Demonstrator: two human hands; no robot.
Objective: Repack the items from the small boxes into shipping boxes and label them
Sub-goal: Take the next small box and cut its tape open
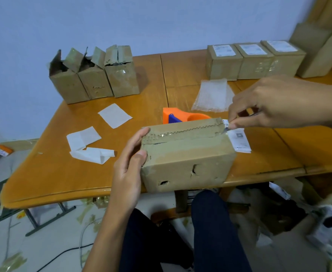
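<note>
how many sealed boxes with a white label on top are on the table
3, side by side in a row at the back right of the table: left box, middle box, right box. The tall cardboard beside them may hide more.

- The left hand (130,165) grips the left end of the cardboard box (186,154), thumb on the near face and fingers wrapped over the top edge.
- Its bare forearm rises from the lower edge of the view.
- The right hand (275,103) reaches in from the right, knuckles up, thumb and forefinger pinching the label (239,140) at the box's top right corner.
</note>
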